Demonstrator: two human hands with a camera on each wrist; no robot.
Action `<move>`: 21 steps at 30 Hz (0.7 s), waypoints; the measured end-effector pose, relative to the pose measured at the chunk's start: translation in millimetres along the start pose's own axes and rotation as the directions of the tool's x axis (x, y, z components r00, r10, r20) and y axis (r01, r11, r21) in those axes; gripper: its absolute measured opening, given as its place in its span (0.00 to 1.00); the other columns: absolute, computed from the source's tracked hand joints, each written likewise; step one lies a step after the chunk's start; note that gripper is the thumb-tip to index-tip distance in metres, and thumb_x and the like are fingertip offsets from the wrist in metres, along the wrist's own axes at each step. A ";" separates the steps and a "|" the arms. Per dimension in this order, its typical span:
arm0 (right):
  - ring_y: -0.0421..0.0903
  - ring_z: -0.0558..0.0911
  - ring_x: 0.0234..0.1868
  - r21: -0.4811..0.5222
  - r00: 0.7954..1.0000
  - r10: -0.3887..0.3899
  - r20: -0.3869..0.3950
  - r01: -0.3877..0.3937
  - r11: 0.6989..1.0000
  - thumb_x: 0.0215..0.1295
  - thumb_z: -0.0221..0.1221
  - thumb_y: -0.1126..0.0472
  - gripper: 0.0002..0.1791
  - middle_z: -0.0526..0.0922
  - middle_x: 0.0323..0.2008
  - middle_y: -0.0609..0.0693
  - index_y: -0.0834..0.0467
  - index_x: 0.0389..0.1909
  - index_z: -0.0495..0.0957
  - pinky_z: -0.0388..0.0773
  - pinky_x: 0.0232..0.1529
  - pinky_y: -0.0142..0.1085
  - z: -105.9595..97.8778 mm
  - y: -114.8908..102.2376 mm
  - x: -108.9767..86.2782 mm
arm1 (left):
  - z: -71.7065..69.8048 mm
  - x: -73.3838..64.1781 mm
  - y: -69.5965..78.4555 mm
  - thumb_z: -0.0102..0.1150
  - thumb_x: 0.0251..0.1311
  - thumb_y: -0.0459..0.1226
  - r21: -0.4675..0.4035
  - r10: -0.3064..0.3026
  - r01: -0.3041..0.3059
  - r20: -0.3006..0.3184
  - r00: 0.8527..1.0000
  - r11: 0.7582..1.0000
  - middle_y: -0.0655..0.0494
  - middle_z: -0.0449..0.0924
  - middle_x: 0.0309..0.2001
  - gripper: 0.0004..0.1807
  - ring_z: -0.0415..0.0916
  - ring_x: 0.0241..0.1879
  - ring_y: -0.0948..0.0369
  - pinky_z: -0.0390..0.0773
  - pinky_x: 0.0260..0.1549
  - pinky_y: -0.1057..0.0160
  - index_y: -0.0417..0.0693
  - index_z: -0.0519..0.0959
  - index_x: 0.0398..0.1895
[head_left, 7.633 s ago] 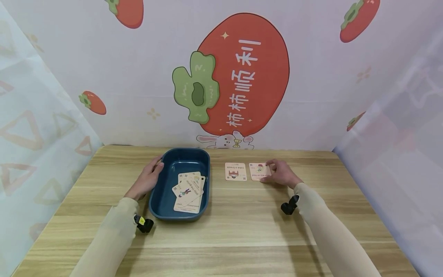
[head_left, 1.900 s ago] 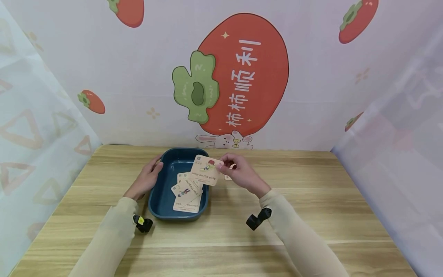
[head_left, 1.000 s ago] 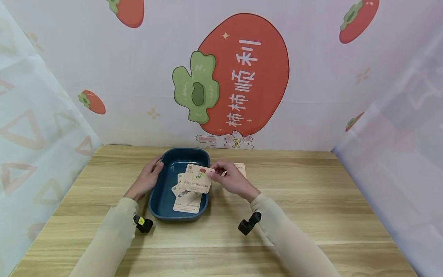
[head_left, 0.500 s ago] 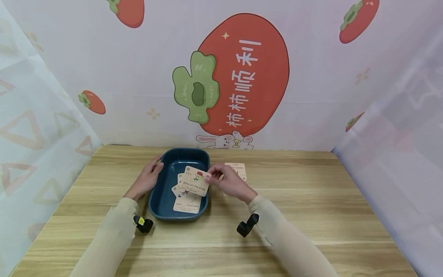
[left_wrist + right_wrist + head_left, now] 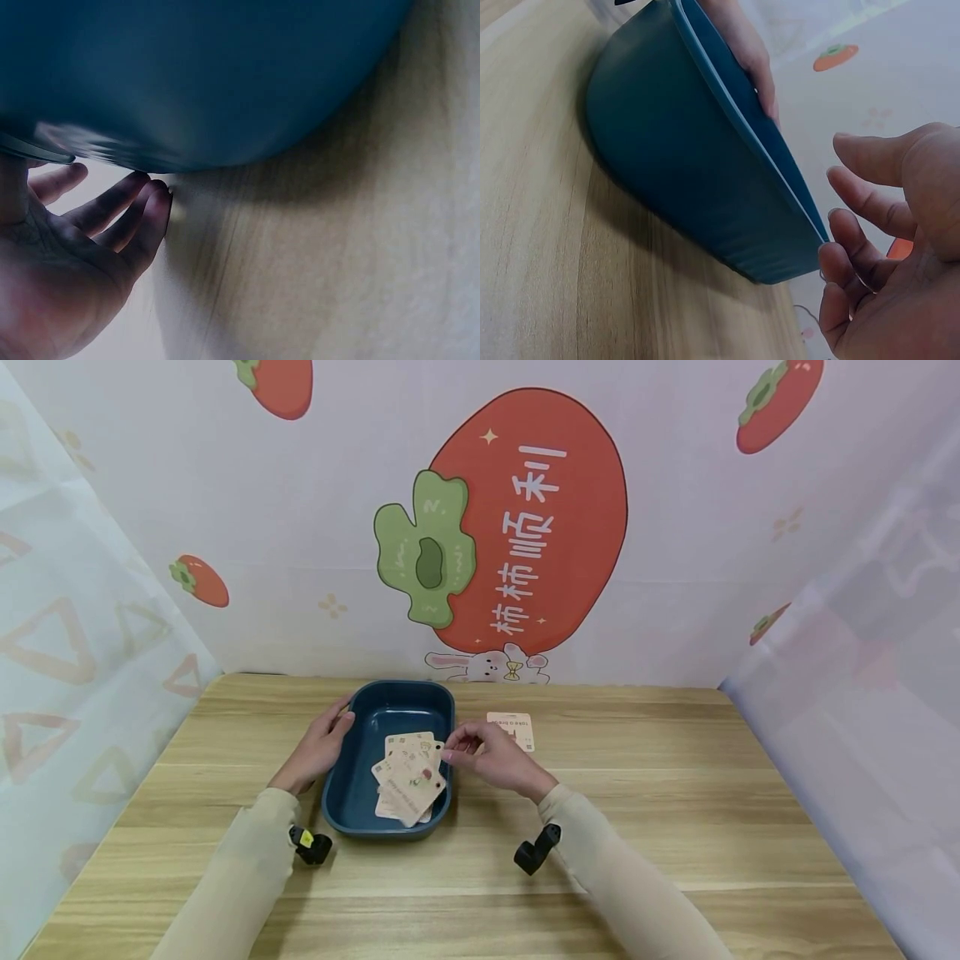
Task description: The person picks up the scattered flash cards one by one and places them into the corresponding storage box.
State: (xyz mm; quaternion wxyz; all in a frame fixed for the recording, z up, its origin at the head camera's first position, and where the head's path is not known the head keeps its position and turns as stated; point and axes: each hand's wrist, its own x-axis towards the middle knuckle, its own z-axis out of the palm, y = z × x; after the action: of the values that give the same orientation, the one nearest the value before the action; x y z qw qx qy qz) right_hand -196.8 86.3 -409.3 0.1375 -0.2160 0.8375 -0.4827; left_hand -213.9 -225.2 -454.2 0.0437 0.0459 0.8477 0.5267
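A dark blue rectangular plastic tray [image 5: 358,787] with rounded corners stands left of centre on the wooden table. Holding its left side is my left hand [image 5: 322,745], thumb over the rim and fingers against the outer wall [image 5: 225,75]. Several cream picture cards overlap inside, and the "play on the slide" card [image 5: 414,783] lies tilted on top. My right hand [image 5: 498,762] hovers at the tray's right rim, thumb and fingertips apart and nothing between them. Behind this hand, a "take a break" card [image 5: 519,727] lies on the table, partly covered by it.
The wooden table [image 5: 645,860] ends at a patterned cloth backdrop [image 5: 675,568] behind and at both sides. A black wrist camera [image 5: 537,850] hangs below my right sleeve, another camera [image 5: 312,848] below the left.
The "play on the slide" card went from the table, in my right hand, over the tray; it has been let go and dropped onto the pile. The left hand stayed in place.
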 end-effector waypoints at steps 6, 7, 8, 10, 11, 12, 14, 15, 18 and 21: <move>0.49 0.76 0.42 -0.001 1.000 0.006 -0.008 -0.006 1.000 0.70 0.65 0.55 0.04 0.81 0.36 0.48 0.50 0.40 0.85 0.75 0.41 0.39 -2.1 0.9 -1.5 | 0.1 -0.1 -0.4 0.32 0.83 0.48 -0.001 -0.001 0.001 0.001 1.000 1.000 0.29 0.64 0.69 0.32 0.66 0.66 0.36 0.66 0.64 0.35 0.44 0.47 0.82; 0.49 0.76 0.42 -0.005 1.000 0.006 -0.011 -0.006 1.000 0.70 0.65 0.55 0.04 0.80 0.37 0.48 0.50 0.41 0.85 0.75 0.41 0.39 -2.5 1.0 -1.9 | 0.2 0.0 -0.5 0.32 0.83 0.48 -0.001 -0.001 0.001 0.001 1.000 1.000 0.29 0.64 0.69 0.32 0.66 0.65 0.36 0.66 0.63 0.35 0.43 0.47 0.82; 0.49 0.76 0.42 -0.006 1.000 0.005 -0.013 -0.005 1.000 0.70 0.65 0.55 0.04 0.80 0.37 0.48 0.51 0.41 0.84 0.75 0.41 0.40 -3.0 1.1 -2.2 | 0.2 0.1 -0.7 0.32 0.83 0.48 0.001 -0.001 0.001 0.001 1.000 1.000 0.29 0.64 0.69 0.32 0.67 0.65 0.37 0.67 0.63 0.35 0.43 0.47 0.82; 0.49 0.75 0.42 -0.010 1.000 0.001 -0.017 -0.001 1.000 0.71 0.64 0.55 0.04 0.79 0.37 0.49 0.51 0.41 0.84 0.75 0.41 0.40 -4.4 1.1 -3.0 | 0.3 0.5 -0.7 0.32 0.83 0.48 0.004 -0.001 0.001 -0.003 1.000 1.000 0.29 0.65 0.68 0.32 0.68 0.64 0.37 0.67 0.63 0.36 0.43 0.47 0.82; 0.49 0.75 0.42 -0.011 1.000 -0.001 -0.019 0.001 1.000 0.71 0.64 0.56 0.05 0.79 0.38 0.49 0.52 0.41 0.84 0.75 0.41 0.40 -5.2 1.3 -3.5 | 0.3 0.7 -0.7 0.32 0.83 0.47 0.007 -0.001 0.001 -0.006 1.000 1.000 0.29 0.66 0.67 0.32 0.68 0.64 0.37 0.68 0.63 0.36 0.43 0.47 0.82; 0.49 0.75 0.42 -0.013 1.000 -0.003 -0.022 0.002 1.000 0.71 0.64 0.56 0.05 0.79 0.38 0.49 0.52 0.41 0.84 0.75 0.41 0.40 -6.1 1.4 -3.9 | 0.4 0.8 -0.5 0.32 0.83 0.47 0.010 0.001 0.000 -0.009 1.000 1.000 0.29 0.66 0.67 0.32 0.69 0.63 0.37 0.69 0.62 0.36 0.42 0.48 0.82; 0.49 0.75 0.42 -0.013 1.000 -0.005 -0.029 0.005 1.000 0.71 0.64 0.56 0.05 0.79 0.38 0.49 0.53 0.41 0.84 0.75 0.42 0.40 -8.4 1.7 -4.8 | 0.3 1.1 -0.2 0.32 0.83 0.47 0.016 0.003 -0.003 -0.012 1.000 1.000 0.29 0.67 0.66 0.32 0.69 0.62 0.38 0.69 0.62 0.37 0.42 0.48 0.82; 0.49 0.75 0.42 -0.015 0.999 -0.007 -0.033 0.006 1.000 0.71 0.65 0.56 0.05 0.79 0.37 0.49 0.53 0.41 0.84 0.75 0.42 0.40 -9.6 2.4 -5.1 | 0.3 1.1 0.0 0.32 0.83 0.47 0.018 0.003 -0.003 -0.012 1.000 1.000 0.29 0.67 0.66 0.32 0.70 0.62 0.38 0.69 0.61 0.37 0.42 0.48 0.82; 0.49 0.76 0.41 -0.026 0.999 -0.010 -0.050 0.009 1.000 0.70 0.65 0.57 0.05 0.80 0.36 0.49 0.53 0.41 0.84 0.75 0.41 0.39 -13.5 5.3 -5.7 | 0.1 1.0 0.3 0.32 0.83 0.47 0.017 0.002 -0.002 -0.007 1.000 1.000 0.29 0.66 0.67 0.32 0.69 0.63 0.38 0.69 0.62 0.37 0.42 0.48 0.82; 0.49 0.76 0.40 -0.036 0.998 -0.007 -0.066 0.005 0.999 0.70 0.65 0.57 0.05 0.80 0.36 0.49 0.54 0.42 0.84 0.76 0.40 0.38 -17.9 9.3 -6.2 | 0.1 0.8 0.4 0.32 0.83 0.48 0.014 -0.001 0.001 -0.002 1.000 1.000 0.29 0.66 0.68 0.32 0.68 0.64 0.37 0.68 0.63 0.36 0.43 0.47 0.82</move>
State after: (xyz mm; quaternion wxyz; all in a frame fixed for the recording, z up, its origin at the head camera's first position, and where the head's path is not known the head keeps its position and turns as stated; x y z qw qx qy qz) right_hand -201.4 106.9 -408.4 0.1042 -0.2049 0.8495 -0.4749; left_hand -214.7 -224.9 -453.9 0.0428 0.0454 0.8514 0.5209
